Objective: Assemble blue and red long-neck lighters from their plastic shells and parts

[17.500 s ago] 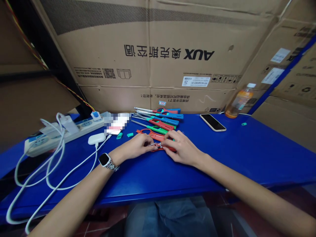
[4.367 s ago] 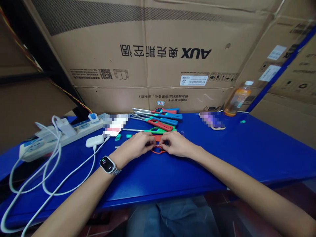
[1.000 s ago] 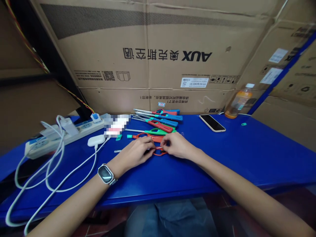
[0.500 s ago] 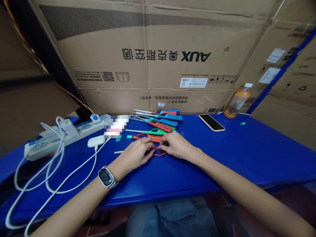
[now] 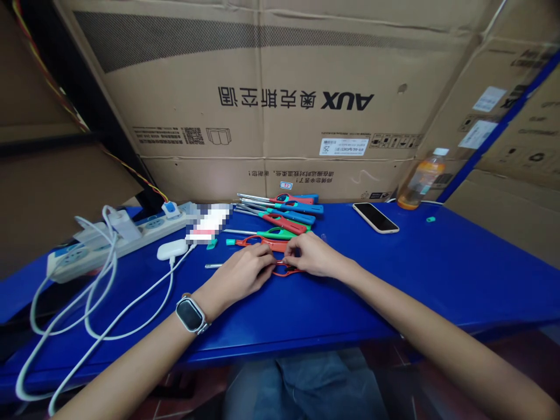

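Observation:
On the blue table (image 5: 429,274) lies a red long-nosed lighter (image 5: 285,270); its metal tube sticks out to the left past my left hand. My left hand (image 5: 242,273), with a smartwatch (image 5: 189,313) on the wrist, is closed over the lighter's body. My right hand (image 5: 312,255) pinches the same lighter at its handle loop. Just behind my hands lies a red half shell (image 5: 258,241) and a green lighter (image 5: 273,234). Farther back sits a pile of several red, blue and green lighters (image 5: 284,207).
A white power strip (image 5: 118,236) with plugs and looping white cables (image 5: 100,303) fills the left side, with a white charger puck (image 5: 171,249) beside it. A phone (image 5: 375,217) and an orange drink bottle (image 5: 422,178) stand at the back right. Cardboard boxes (image 5: 280,99) wall the table.
My hands stay on the red lighter; only the fingers have shifted slightly. Long before, the half shell and green lighter lay in other positions behind my hands.

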`<state>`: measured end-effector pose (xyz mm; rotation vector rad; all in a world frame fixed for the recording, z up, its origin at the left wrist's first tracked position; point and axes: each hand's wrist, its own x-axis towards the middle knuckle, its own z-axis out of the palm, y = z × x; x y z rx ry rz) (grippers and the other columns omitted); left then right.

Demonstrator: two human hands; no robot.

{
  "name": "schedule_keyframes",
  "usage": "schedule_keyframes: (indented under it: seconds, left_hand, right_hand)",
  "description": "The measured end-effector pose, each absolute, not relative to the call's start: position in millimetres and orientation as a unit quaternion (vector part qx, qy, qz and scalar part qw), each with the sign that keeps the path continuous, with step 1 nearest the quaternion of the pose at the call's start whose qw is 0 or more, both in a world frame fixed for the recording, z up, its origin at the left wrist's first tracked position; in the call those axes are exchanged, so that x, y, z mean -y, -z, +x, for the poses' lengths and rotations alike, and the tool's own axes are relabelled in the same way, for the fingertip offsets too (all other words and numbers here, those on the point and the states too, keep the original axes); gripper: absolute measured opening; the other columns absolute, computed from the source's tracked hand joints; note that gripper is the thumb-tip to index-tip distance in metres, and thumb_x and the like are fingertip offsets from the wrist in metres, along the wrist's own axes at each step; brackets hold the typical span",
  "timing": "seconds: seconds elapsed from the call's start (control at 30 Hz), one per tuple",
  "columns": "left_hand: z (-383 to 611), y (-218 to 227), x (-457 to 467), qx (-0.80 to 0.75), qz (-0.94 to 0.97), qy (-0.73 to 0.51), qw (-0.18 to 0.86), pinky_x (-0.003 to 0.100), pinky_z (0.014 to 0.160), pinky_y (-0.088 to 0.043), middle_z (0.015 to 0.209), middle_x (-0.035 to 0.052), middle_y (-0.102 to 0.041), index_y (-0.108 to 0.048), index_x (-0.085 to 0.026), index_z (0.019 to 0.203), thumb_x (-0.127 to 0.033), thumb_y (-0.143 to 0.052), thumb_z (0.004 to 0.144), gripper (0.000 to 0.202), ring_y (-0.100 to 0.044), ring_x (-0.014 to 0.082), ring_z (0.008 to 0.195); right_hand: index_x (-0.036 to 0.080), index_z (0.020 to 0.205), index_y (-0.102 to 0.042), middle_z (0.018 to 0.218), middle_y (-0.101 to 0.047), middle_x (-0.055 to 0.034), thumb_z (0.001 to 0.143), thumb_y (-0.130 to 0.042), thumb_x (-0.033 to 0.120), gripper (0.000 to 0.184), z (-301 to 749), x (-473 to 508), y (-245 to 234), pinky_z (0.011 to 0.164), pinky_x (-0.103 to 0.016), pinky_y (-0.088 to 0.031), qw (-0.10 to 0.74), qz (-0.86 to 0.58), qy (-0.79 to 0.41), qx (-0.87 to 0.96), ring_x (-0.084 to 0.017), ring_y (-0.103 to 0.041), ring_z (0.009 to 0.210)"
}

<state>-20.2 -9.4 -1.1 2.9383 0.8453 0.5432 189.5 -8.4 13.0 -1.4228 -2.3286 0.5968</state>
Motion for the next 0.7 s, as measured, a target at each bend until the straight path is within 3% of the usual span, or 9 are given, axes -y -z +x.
schedule_keyframes:
  seconds: [0.2, 0.7]
  left_hand:
    - [-20.6, 1.0, 8.5, -0.278, 0.948, -0.156, 0.013, 0.03, 0.076, -0.05, 0.095, 0.0078, -0.063, -0.067, -0.016, 0.097, -0.021, -0.044, 0.098, 0.023, -0.062, 0.0187, 0.083]
    - [-18.8, 0.4, 12.0, -0.253, 0.959, -0.101, -0.073, 0.036, 0.082, -0.05, 0.104, 0.0094, -0.06, -0.068, -0.022, 0.116, -0.015, -0.048, 0.096, 0.029, -0.059, 0.0223, 0.09]
  right_hand:
    - [0.014, 0.078, -0.072, 0.075, -0.072, -0.0025, 0.077, -0.059, 0.005, 0.016, 196.2, 9.5, -11.3, 0.059, -0.02, -0.038, 0.17, -0.474, -0.209, 0.839, -0.012, -0.061, 0.064]
    - [0.012, 0.077, -0.071, 0.069, -0.07, -0.0016, 0.073, -0.059, 0.0, 0.018, 193.4, 7.7, -10.2, 0.056, -0.019, -0.038, 0.179, -0.481, -0.221, 0.829, -0.011, -0.058, 0.06]
